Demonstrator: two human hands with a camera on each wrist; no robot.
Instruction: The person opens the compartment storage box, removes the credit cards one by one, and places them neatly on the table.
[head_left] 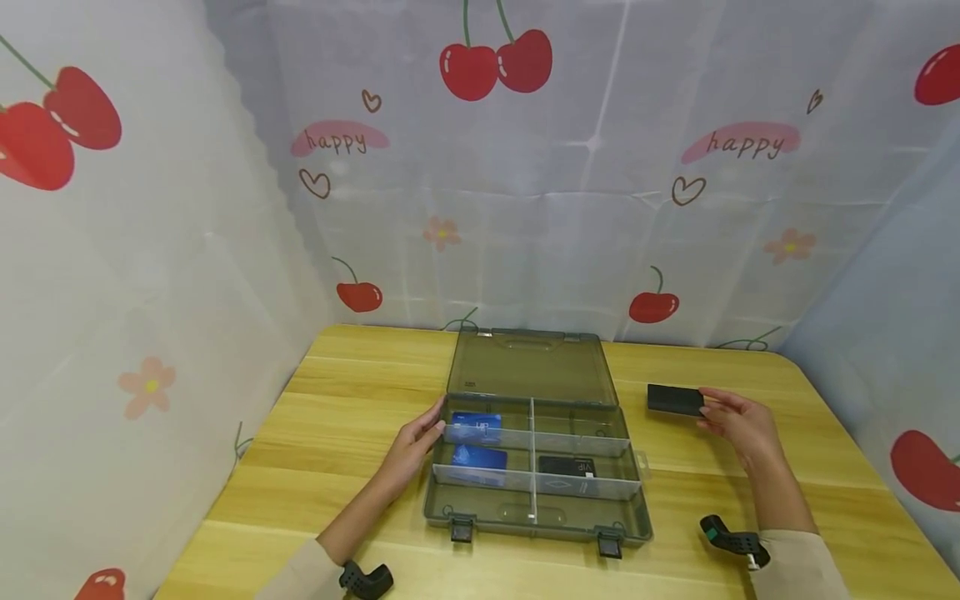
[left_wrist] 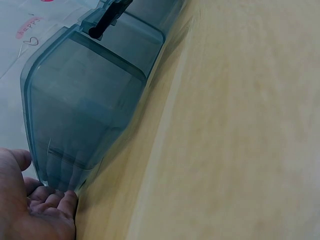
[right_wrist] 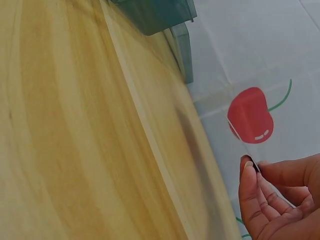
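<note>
My right hand pinches a thin black card by its right end, to the right of the box. In the right wrist view the card shows edge-on between thumb and fingertips, raised above the table. With its thumb at the rim, my left hand grips the left side of a clear grey plastic compartment box. In the left wrist view, curled fingers touch the box's wall. Blue cards lie in the back-left and middle-left compartments. A black VIP card lies in the middle-right one.
The box's lid lies open toward the back. Two black latches hang at its front. Below it is a yellow wood-grain table. A cherry-print cloth encloses the back and sides.
</note>
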